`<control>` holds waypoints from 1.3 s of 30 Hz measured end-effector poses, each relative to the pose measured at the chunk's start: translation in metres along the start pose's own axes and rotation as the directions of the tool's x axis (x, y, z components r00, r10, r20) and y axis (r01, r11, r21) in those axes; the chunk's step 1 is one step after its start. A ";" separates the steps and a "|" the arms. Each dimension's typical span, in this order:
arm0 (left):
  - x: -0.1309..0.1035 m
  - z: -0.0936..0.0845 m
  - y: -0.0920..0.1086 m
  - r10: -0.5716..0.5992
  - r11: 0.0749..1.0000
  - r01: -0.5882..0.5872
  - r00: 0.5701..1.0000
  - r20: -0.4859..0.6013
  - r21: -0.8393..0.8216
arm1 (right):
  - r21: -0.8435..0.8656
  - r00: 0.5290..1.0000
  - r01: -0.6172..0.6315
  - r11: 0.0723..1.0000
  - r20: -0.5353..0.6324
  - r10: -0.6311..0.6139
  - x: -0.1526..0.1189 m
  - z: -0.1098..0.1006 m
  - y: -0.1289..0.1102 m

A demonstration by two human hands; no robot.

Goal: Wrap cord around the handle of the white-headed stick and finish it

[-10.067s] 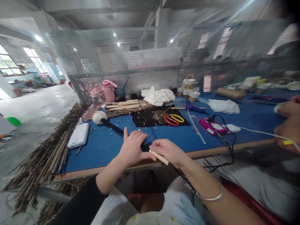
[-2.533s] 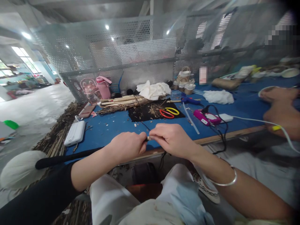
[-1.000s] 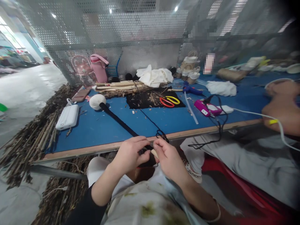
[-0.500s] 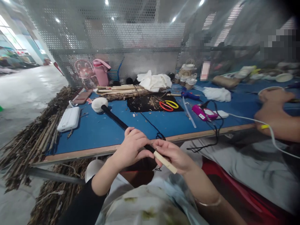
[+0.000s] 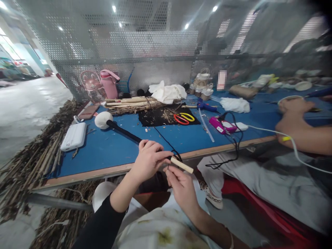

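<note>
My left hand (image 5: 147, 159) is closed round a stick (image 5: 127, 133) wrapped in black cord. At its far end a round white head (image 5: 103, 120) rests over the blue table. The near end of the stick (image 5: 183, 165) is bare, pale wood and points to the right. Just below that end, my right hand (image 5: 183, 190) pinches the black cord (image 5: 168, 166) between thumb and forefinger, close to my left fingertips. More black cord (image 5: 166, 140) trails across the table from a black cloth (image 5: 153, 118).
Red-and-yellow scissors (image 5: 184, 118) lie on the black cloth. Behind are bundled sticks (image 5: 127, 103) and white cloth (image 5: 167, 92). A blue glue gun (image 5: 206, 106), a purple device (image 5: 223, 125) and a white power bank (image 5: 74, 136) are around. A co-worker's hand (image 5: 297, 107) is at right.
My right hand has come off the stick's bare end and dropped below it, pinching the cord. The bare end has tilted up, and my left fingers reach further along the stick.
</note>
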State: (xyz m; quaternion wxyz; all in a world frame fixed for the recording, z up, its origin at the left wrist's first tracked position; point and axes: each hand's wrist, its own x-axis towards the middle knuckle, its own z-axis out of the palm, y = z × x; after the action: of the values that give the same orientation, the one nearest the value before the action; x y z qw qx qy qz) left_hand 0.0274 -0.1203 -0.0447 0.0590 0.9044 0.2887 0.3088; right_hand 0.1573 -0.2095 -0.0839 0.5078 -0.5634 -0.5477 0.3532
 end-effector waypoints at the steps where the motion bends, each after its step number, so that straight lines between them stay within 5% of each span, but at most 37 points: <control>1: 0.000 0.001 0.001 -0.001 1.000 0.001 1.000 0.015 0.024 | -0.119 0.998 0.059 0.991 -0.011 -0.061 -0.001 -0.004 -0.005; 6: 0.001 0.002 0.002 -0.021 0.996 0.016 0.998 0.063 0.083 | -0.451 0.972 0.229 0.863 0.151 -0.180 0.006 -0.034 -0.036; 11: 0.001 0.000 0.001 -0.011 0.998 0.005 0.996 0.094 0.061 | -0.495 0.953 0.222 0.840 0.293 -0.080 0.012 -0.054 -0.056; 16: 0.000 -0.002 0.001 -0.010 0.999 0.007 0.993 0.115 0.033 | -0.511 0.961 0.202 0.836 0.267 -0.069 0.023 -0.064 -0.062; 21: -0.001 -0.006 0.000 -0.001 0.999 0.005 0.996 0.088 -0.044 | -0.318 0.971 0.119 0.941 0.233 -0.044 0.053 -0.066 -0.045; 24: -0.002 -0.007 -0.001 0.006 0.996 -0.001 0.999 0.053 -0.086 | -0.082 0.968 -0.062 0.995 0.237 0.080 0.063 -0.056 -0.023; 27: -0.002 -0.007 -0.001 -0.008 0.996 0.009 1.000 0.018 -0.086 | 0.204 0.952 -0.265 0.943 0.208 0.222 0.054 -0.041 -0.005; 29: 0.000 -0.006 0.000 -0.025 0.998 0.026 1.000 0.010 -0.065 | 0.257 0.964 -0.245 0.935 0.163 0.208 0.042 -0.030 0.000; 34: 0.011 -0.003 0.003 -0.060 0.998 0.060 0.997 0.051 0.003 | -0.084 0.998 -0.022 0.996 -0.058 0.017 0.019 -0.015 -0.003; 39: 0.017 0.002 0.002 -0.084 0.995 0.078 0.993 0.084 0.068 | -0.454 0.991 0.135 0.880 0.041 -0.131 0.017 -0.029 -0.019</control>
State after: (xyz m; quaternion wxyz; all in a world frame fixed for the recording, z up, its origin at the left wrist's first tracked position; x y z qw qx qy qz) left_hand 0.0401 -0.1123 -0.0367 0.0545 0.9059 0.3322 0.2570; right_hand 0.1828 -0.2005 -0.0558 0.3818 -0.6262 -0.6550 0.1817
